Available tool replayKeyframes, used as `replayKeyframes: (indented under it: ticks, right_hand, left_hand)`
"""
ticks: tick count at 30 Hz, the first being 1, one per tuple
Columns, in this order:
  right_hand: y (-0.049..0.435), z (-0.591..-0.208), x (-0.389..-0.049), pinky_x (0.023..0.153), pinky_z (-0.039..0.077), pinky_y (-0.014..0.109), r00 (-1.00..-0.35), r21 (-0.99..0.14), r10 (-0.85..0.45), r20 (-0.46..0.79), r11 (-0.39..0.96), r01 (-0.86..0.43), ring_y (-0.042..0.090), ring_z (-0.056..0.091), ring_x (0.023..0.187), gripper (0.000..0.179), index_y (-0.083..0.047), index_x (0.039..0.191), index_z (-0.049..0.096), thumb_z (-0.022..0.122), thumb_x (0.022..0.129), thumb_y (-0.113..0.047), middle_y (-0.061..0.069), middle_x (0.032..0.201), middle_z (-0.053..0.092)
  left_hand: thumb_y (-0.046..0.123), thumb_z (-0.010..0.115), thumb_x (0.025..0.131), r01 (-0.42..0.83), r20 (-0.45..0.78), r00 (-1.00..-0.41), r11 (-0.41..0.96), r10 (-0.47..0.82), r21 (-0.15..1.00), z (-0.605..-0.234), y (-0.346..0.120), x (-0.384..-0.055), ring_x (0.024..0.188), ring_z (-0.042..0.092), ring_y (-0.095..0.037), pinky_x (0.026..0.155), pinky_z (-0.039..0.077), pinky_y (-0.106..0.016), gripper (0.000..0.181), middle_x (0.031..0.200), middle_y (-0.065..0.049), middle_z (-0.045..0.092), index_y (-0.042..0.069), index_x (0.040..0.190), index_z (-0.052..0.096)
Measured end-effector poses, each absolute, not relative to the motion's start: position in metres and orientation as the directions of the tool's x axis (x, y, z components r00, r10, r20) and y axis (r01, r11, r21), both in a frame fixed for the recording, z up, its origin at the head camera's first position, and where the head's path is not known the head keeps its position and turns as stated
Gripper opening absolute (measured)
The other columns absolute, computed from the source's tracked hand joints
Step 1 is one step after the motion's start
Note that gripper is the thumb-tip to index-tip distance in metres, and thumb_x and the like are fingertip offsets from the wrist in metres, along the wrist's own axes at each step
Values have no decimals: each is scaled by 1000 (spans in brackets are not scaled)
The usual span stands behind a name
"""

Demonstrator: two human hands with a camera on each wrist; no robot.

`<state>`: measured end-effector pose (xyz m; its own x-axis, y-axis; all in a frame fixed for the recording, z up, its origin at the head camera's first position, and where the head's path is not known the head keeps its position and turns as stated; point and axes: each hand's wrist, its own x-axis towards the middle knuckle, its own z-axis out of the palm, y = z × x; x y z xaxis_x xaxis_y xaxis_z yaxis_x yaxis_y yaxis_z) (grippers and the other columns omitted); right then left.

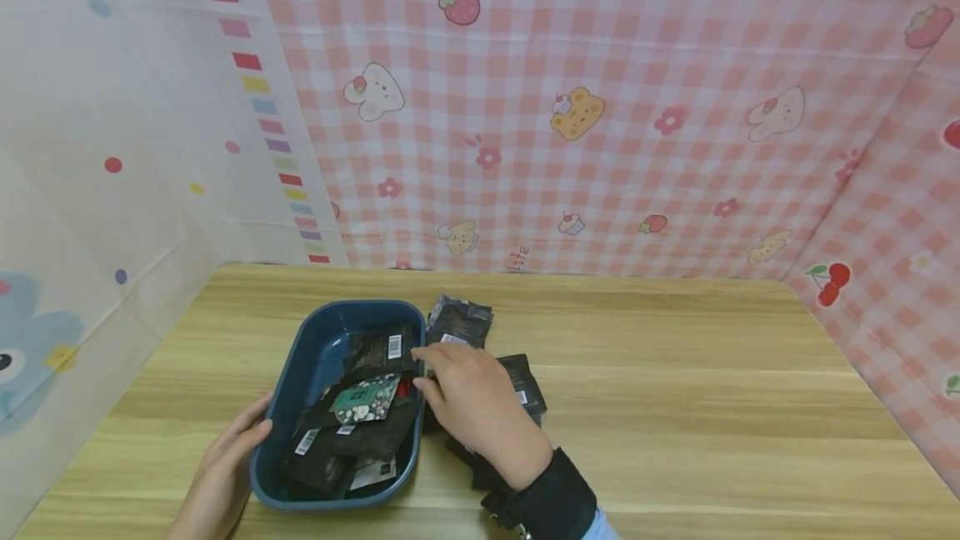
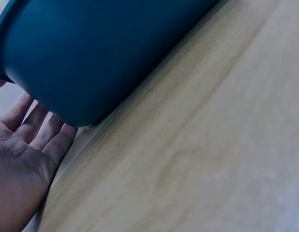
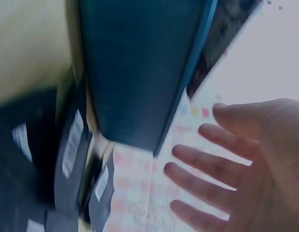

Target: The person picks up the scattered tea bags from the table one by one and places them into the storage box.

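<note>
A blue plastic bin [image 1: 315, 348] holds several flat black packets [image 1: 378, 350] with white barcode labels. A green floral packet [image 1: 365, 399] lies on top of them. My left hand [image 1: 225, 461] touches the bin's left side. In the left wrist view, that hand's fingers [image 2: 38, 121] lie fairly straight against the bin's outer wall [image 2: 101, 58]. Over the bin's right rim is my right hand [image 1: 476, 394]. The right wrist view shows this hand [image 3: 236, 164] with its fingers spread and nothing held.
More black packets [image 1: 459, 321] lie on the wooden table [image 1: 697, 407] just right of the bin, partly hidden under my right hand and wrist. A pink checked cloth [image 1: 510, 107] hangs behind the table, and a pale printed cloth [image 1: 150, 215] hangs on the left.
</note>
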<state>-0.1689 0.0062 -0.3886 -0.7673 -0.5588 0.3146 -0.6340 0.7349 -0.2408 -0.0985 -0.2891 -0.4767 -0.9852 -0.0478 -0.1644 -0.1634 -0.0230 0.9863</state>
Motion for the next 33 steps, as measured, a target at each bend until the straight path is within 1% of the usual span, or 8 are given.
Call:
replayKeyframes:
  ticks: [8, 15, 17, 20, 23, 25, 28, 33]
  right_hand:
    - [34, -390, -183, 105, 40, 51, -875, -342, -480, 64, 813, -471, 32, 44, 128, 57, -12, 137, 49, 64, 86, -32, 15, 140, 52]
    - [60, -395, -194, 105, 36, 58, -917, -377, -392, -73, 862, -339, 41, 38, 130, 81, -8, 140, 42, 80, 69, -19, 23, 147, 42]
    - [66, -397, -196, 106, 34, 59, -928, -391, -362, -87, 869, -302, 40, 38, 131, 85, -8, 140, 43, 82, 65, -15, 21, 148, 41]
    - [71, -402, -199, 108, 31, 59, -931, -423, -348, -108, 864, -274, 38, 36, 133, 89, -8, 140, 44, 84, 61, -10, 19, 149, 40]
    - [72, -406, -201, 109, 31, 57, -916, -447, -379, -134, 848, -286, 37, 35, 134, 91, -7, 140, 44, 85, 59, -9, 19, 150, 38]
    - [71, -409, -202, 109, 32, 57, -905, -458, -399, -150, 839, -294, 36, 35, 134, 90, -6, 140, 44, 85, 59, -11, 20, 150, 38]
    - [71, -412, -203, 108, 34, 56, -905, -474, -390, -169, 837, -272, 36, 39, 132, 88, -6, 138, 47, 85, 59, -13, 19, 147, 43]
    - [72, -413, -203, 106, 34, 56, -917, -481, -361, -167, 842, -244, 35, 46, 124, 84, -6, 134, 51, 86, 57, -13, 18, 137, 54]
  left_hand:
    - [30, 36, 101, -191, -191, -980, -8, -52, 982, -475, -289, -100, 106, 40, 22, 83, 37, -4, 60, 142, 6, 29, 5, 151, 13]
    - [28, 35, 102, -171, -171, -984, -9, -46, 985, -474, -289, -99, 106, 43, 20, 82, 39, -4, 60, 125, 25, 40, 1, 150, 12]
    - [30, 35, 102, -184, -184, -982, 5, -52, 983, -474, -289, -99, 109, 42, 19, 83, 39, -5, 60, 130, 19, 38, 2, 150, 13]
    - [34, 35, 101, -217, -216, -975, 17, -48, 976, -473, -289, -100, 129, 33, 2, 109, 34, -28, 62, 144, 4, 31, 6, 151, 12]
    - [36, 35, 101, -238, -236, -971, 32, -47, 971, -472, -289, -100, 139, 20, -11, 115, 22, -47, 62, 152, -5, 19, 9, 152, 11]
    - [35, 34, 101, -227, -226, -973, 32, -40, 973, -472, -289, -99, 135, 23, -2, 112, 27, -36, 61, 152, -5, 18, 9, 152, 11]
    - [33, 32, 102, -206, -205, -978, 40, -27, 978, -473, -290, -99, 115, 34, 18, 89, 33, -11, 59, 149, -1, 22, 8, 152, 12]
    - [32, 33, 102, -192, -192, -981, 24, -15, 981, -473, -290, -99, 105, 37, 25, 82, 34, -6, 59, 146, 3, 25, 7, 152, 11]
